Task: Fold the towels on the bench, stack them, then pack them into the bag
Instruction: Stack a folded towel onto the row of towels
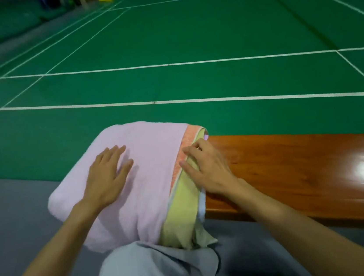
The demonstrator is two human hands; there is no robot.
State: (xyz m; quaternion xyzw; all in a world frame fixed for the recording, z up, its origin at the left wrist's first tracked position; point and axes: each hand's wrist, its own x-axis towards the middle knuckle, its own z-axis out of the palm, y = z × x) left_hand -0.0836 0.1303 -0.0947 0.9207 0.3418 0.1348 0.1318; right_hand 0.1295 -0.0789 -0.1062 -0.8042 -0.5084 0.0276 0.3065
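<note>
Pressing flat on the pink towel [151, 155] atop the stack at the tabletop's [294, 165] end, the left hand [107, 174], fingers spread, likely steadies it. The right hand [207, 166] touches the yellow-green towel's [185, 206] edge, probably aligning layers; whether it pinches is unclear.

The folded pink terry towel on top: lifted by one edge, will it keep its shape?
Probably not: the folded pink terry towel sags off the wooden bench, so it looks floppy. Its thick, soft pile suggests light weight for its bulk, and it would likely cling to the yellow-green towel beneath, not slide.
</note>
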